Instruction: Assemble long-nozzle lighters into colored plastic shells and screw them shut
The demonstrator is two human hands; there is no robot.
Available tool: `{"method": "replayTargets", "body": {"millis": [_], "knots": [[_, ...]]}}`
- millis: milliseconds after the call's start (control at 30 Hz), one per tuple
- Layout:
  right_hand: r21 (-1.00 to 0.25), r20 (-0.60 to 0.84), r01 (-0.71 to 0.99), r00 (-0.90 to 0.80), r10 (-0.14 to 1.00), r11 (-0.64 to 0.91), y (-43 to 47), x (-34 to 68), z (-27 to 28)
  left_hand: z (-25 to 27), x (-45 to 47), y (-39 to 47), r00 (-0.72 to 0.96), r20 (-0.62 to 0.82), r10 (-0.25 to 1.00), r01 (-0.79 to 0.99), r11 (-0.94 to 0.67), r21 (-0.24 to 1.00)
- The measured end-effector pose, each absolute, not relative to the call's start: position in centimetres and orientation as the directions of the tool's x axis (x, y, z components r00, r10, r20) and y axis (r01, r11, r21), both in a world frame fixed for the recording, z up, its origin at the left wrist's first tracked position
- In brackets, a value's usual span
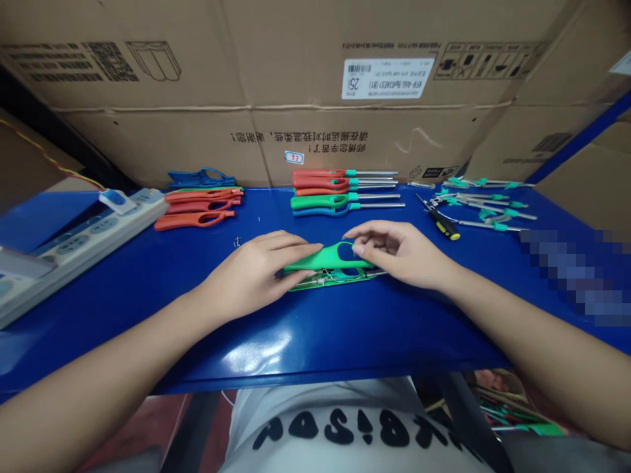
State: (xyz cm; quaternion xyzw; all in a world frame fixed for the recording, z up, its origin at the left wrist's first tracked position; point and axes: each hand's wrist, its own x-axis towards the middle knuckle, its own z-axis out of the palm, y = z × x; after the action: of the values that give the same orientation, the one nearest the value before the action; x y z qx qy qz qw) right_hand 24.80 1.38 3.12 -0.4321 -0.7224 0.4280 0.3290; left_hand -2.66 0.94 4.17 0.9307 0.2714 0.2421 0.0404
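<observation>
nearest us we see a white shirt (365, 427) with black lettering, then the near edge of a glossy blue counter (345, 348). in the middle of that counter, just in front of us, lies the lower green half (325, 282), hollow side up, with thin wires and small metal parts showing inside. its long axis runs left to right, the right end slightly farther from us, and a metal tube (378, 272) points out to the right.

just above and behind it we see the upper green shell (313, 258), bright, smooth and slim, with a rounded loop opening toward its right end. it lies nearly parallel to its mate, loop end rightward, a gap between them.

the fingers of the left hand (269, 263) close around its left end, thumb on the near side. the fingers of the right hand (409, 253) are curled, thumb and forefinger slightly parted at the loop; we cannot tell whether they grip it.

farther off we see a power strip (89, 243) at left, a screwdriver (446, 226) at right, orange-red shells (197, 205), a row of lighters (320, 200) with tubes pointing right, and cardboard (305, 79) behind.
</observation>
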Motion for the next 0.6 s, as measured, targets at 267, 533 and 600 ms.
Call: {"method": "replayTargets", "body": {"millis": [267, 533, 600], "knots": [[-0.597, 0.273, 0.446, -0.668, 0.692, 0.667, 1.4, 25.0, 2.4, 4.6, -2.6, 1.0, 0.773, 0.226, 0.593, 0.489, -0.783, 0.385], [-0.565, 0.246, 0.482, -0.677, 0.694, 0.67, 1.7, 24.8, 1.7, 4.5, -2.7, 1.0, 0.739, 0.127, 0.662, 0.578, -0.719, 0.386], [-0.545, 0.223, 0.506, -0.68, 0.698, 0.668, 1.7, 24.9, 1.7, 4.5, -2.7, 0.9, 0.734, 0.112, 0.67, 0.593, -0.712, 0.377]]}}
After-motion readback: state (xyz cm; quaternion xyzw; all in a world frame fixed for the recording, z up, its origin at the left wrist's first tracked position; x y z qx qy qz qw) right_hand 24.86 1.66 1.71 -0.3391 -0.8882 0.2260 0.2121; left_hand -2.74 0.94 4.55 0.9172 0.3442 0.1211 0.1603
